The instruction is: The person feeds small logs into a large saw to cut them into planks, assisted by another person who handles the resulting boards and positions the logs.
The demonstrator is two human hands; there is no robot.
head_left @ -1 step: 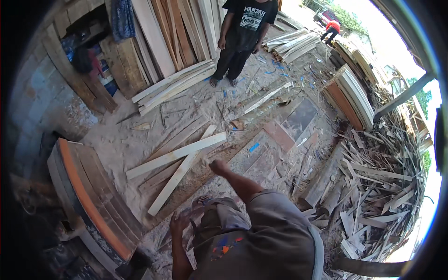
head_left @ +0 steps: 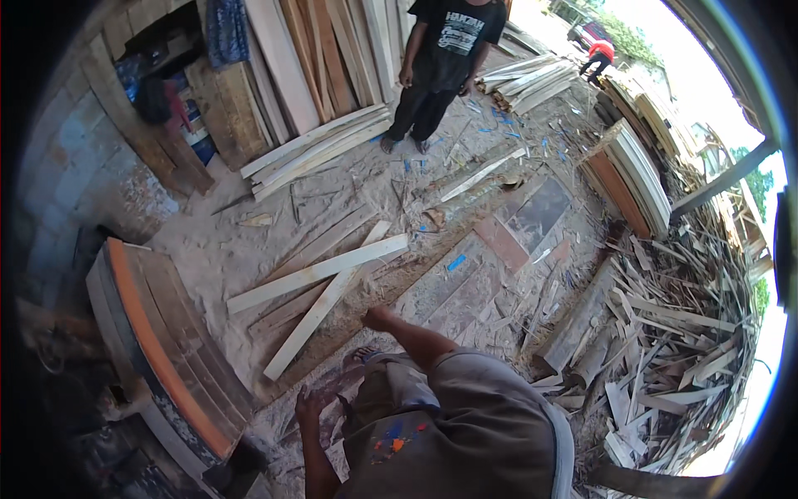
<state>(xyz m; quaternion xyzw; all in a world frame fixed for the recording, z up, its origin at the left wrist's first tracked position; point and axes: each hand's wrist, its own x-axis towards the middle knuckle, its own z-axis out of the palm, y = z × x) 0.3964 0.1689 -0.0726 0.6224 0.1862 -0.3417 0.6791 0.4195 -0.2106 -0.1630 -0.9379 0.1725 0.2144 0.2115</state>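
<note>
We see 1 person in black [head_left: 445, 75], upright boards [head_left: 328, 58] beside a hanging blue cloth [head_left: 226, 33], and heaped wood scraps [head_left: 673, 333] at the right.

Two pale planks [head_left: 337, 268], crossed, on dusty ground [head_left: 204, 245]

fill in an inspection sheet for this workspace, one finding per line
Surface: sandy grey-brown ground, littered with scraps.
Job's things: a long pale wooden plank lies across a second long pale wooden plank.
Clutter: heaped pale wooden offcuts at the right; bright blue scrap on the ground.
Hands: left hand beside the body, right hand in front; nothing seen held in either.
Cables: nothing seen.
Surroundings: person in black printed T-shirt stands ahead; tall wooden boards stand upright nearby.
</note>
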